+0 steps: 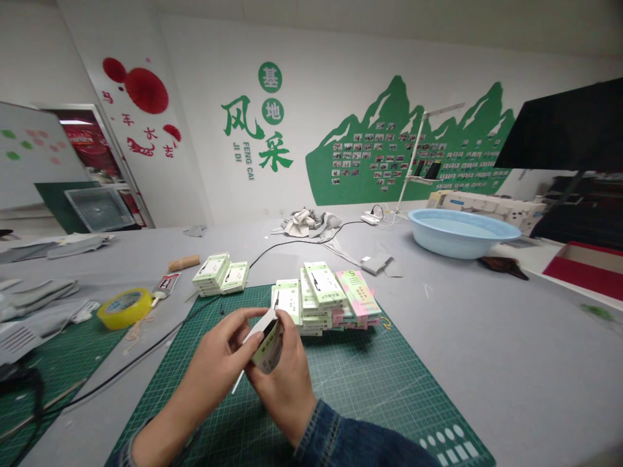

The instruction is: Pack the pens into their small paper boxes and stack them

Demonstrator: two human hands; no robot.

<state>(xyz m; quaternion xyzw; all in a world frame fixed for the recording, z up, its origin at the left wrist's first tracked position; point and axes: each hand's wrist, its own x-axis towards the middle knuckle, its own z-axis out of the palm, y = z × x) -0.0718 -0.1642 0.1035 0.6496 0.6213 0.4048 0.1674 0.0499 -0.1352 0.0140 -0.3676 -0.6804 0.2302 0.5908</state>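
Note:
Between both hands, above the green cutting mat (pixel 341 383), is a small pale-green and white printed box (pixel 268 350) with a dark opening along its upper edge. My left hand (pixel 226 340) grips its left side, thumb on the near edge. My right hand (pixel 289 370) wraps round the right side, a finger at the top corner. Just beyond the hands, stacks of similar boxes (pixel 324 285) stand on the mat. Pink and green printed packs (pixel 359 295) lie to their right. A smaller stack of boxes (pixel 211 272) sits at the mat's back left corner.
A black cable (pixel 160 340) crosses the table and mat. Left are yellow tape (pixel 125 308), a glue tube (pixel 166 285) and folded grey fabric (pixel 43 301). A blue basin (pixel 460 237) stands at right, a sewing machine (pixel 491 207) behind it. Crumpled cloth (pixel 311 224) lies by the wall.

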